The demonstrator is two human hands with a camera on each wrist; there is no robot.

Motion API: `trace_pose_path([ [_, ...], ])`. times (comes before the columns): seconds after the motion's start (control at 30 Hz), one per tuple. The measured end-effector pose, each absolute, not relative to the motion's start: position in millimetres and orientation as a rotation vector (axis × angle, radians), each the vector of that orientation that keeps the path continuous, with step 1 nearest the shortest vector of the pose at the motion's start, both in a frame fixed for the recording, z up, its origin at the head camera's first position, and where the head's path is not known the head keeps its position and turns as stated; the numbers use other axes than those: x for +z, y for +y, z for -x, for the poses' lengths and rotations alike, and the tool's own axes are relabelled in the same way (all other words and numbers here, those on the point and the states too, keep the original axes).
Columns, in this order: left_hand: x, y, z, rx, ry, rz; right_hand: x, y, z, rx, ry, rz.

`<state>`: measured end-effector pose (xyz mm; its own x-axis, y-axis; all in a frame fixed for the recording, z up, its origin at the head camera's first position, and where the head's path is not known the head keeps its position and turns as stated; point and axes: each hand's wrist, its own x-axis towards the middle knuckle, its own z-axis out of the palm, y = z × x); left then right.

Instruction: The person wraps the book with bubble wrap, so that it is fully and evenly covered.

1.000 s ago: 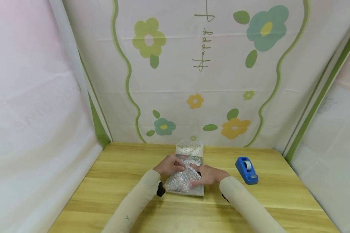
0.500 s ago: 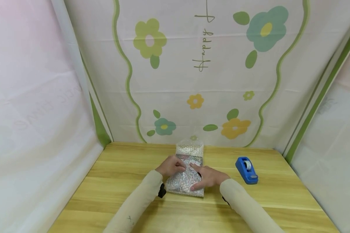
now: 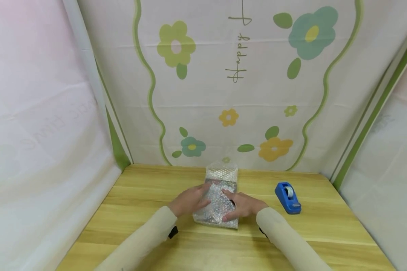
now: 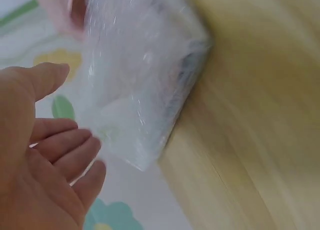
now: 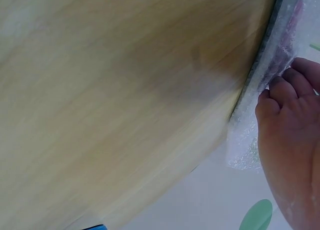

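A flat item with dark and reddish patches lies wrapped in clear bubble wrap (image 3: 214, 205) on the wooden table. The wrap's loose far end (image 3: 222, 173) reaches toward the back edge. My left hand (image 3: 190, 201) is at the left side of the package, its fingers loosely extended. In the left wrist view, that hand (image 4: 42, 182) holds nothing, with its fingertips close to the wrap. Spread over the package's right side, my right hand (image 3: 245, 205) rests on it with thumb and fingers apart. In the right wrist view its bent fingers (image 5: 282, 92) touch the plastic.
A blue tape dispenser (image 3: 287, 199) with a roll of tape stands on the table (image 3: 149, 192) to the right of the package. Behind the table hangs a white cloth (image 3: 203, 90) with printed flowers, and further cloth walls enclose both sides.
My left hand has let go of the bubble wrap it was pinching, opened its fingers and drawn back left. The wrap's raised fold now lies flatter. My right hand has stayed in place.
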<state>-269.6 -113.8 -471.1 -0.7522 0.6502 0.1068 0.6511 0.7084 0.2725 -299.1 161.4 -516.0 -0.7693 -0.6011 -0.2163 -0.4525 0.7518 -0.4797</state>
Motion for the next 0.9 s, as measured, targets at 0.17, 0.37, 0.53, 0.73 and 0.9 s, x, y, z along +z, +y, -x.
trace_pose_path([
  [0.17,-469.7,-116.5,233.9,-0.067,-2.859,1.234,-512.5,162.1,299.0,-0.562,2.604,0.823],
  [0.37,-481.2,-110.2,204.5,0.038,-2.867,1.353,-513.6,160.4,297.2,-0.558,2.603,0.823],
  [0.53,-494.0,-107.5,198.7,-0.018,-2.913,1.368,-516.1,159.6,295.8,-0.567,2.602,0.812],
  [0.73,-503.0,-107.8,201.5,-0.106,-2.975,1.337,-518.7,159.2,295.9,-0.578,2.605,0.806],
  [0.9,-501.0,-105.8,205.2,-0.069,-3.061,1.296,-518.0,158.7,296.3,-0.572,2.61,0.811],
])
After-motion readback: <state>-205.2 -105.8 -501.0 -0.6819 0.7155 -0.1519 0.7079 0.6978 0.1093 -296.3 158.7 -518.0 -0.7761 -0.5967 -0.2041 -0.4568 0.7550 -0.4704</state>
